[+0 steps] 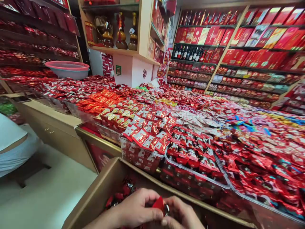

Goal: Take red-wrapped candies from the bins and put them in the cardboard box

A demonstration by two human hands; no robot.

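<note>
Both my hands meet above an open cardboard box (88,194) at the bottom of the head view. Between them is a small red wrapped candy (158,204). My left hand (140,205) closes its thumb and fingers on the candy's left side. My right hand (181,213) has its fingertips closed on the right side, where a dark, shiny part of the wrapper shows. Inside the box, more red and dark wrapped candies (128,186) lie partly hidden behind my left hand. Just beyond the box stands a clear bin (143,156) with red-and-white packets in neat rows.
A second clear bin (197,183) holds red-and-black packets. Candy heaps spread across the wide counter behind. A pink-rimmed basin (68,70) stands at the back left. Shelves (205,47) of bottles and red boxes line the wall. A person in white (16,152) is at the left edge.
</note>
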